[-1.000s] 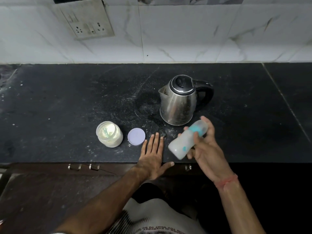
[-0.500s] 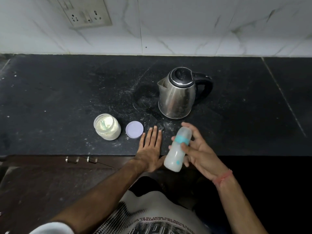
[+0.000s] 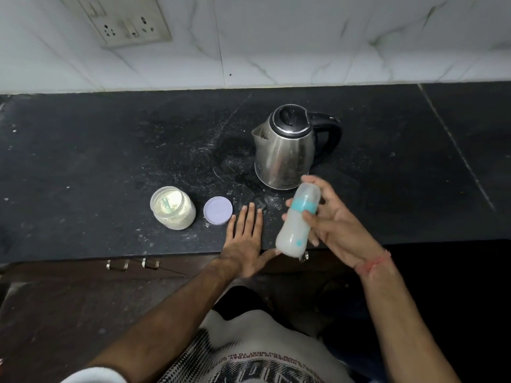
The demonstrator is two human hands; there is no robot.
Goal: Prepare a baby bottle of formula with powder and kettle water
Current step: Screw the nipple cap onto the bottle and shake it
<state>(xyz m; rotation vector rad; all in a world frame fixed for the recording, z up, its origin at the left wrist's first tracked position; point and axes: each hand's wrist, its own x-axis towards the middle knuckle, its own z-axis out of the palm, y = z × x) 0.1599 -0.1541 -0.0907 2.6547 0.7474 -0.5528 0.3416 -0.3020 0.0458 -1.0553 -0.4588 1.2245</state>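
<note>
The right hand (image 3: 336, 225) grips the capped, milky bottle (image 3: 298, 220) tilted above the table (image 3: 83, 161) edge before the kettle (image 3: 286, 147), while the left hand (image 3: 244, 241) lies flat, fingers straight, beside the lid (image 3: 218, 210) and jar (image 3: 172, 207).

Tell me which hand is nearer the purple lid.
Left. The left hand lies flat on the counter just right of the lid; the right hand holds the bottle farther right.

Counter (image 3: 83, 150) left of the powder jar (image 3: 173, 208) was left open. Front edge was crowded: jar, lid (image 3: 218, 210), flat left hand (image 3: 244, 239) side by side. Kettle (image 3: 284, 150) blocked the middle; right of it was open.
</note>
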